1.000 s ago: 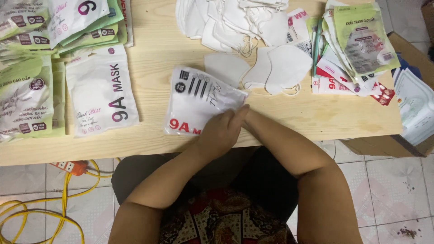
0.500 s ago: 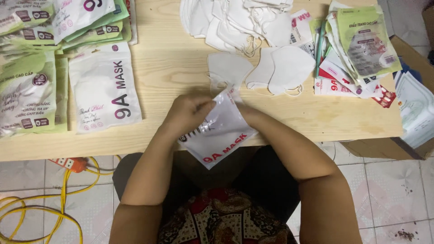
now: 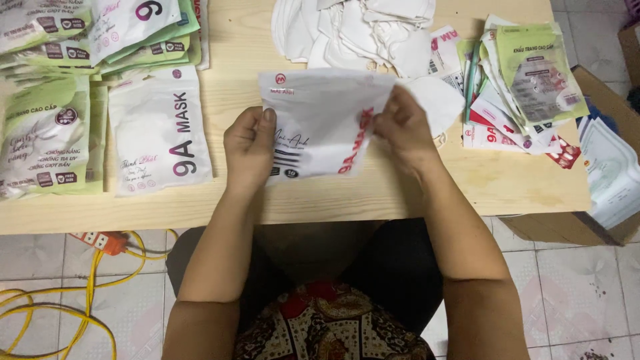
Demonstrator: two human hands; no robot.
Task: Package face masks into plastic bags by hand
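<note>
One white mask pouch (image 3: 320, 123) is held above the wooden table's (image 3: 240, 193) near edge, pinched between left hand (image 3: 250, 148) and right hand (image 3: 403, 127) at opposite sides. Loose white masks (image 3: 360, 30) lie beyond; packed pouches (image 3: 159, 130) sit left, another pouch stack (image 3: 527, 80) right.

The white pouch (image 3: 320, 123) she holds up covers a patch of the wooden table (image 3: 520, 183) and the near edge of the heap of loose white masks (image 3: 360, 27) behind it. What is inside the pouch cannot be told. The left hand (image 3: 250, 150) shows only its back and knuckles, with the thumb out of sight behind the pouch. The right hand (image 3: 403, 127) hides the pouch's right edge. The top edge cuts off the mask heap and the green packets (image 3: 40, 133) at the left. The cardboard box (image 3: 603, 90) runs off the right edge. The yellow cable (image 3: 87, 293) leaves at the bottom left.
</note>
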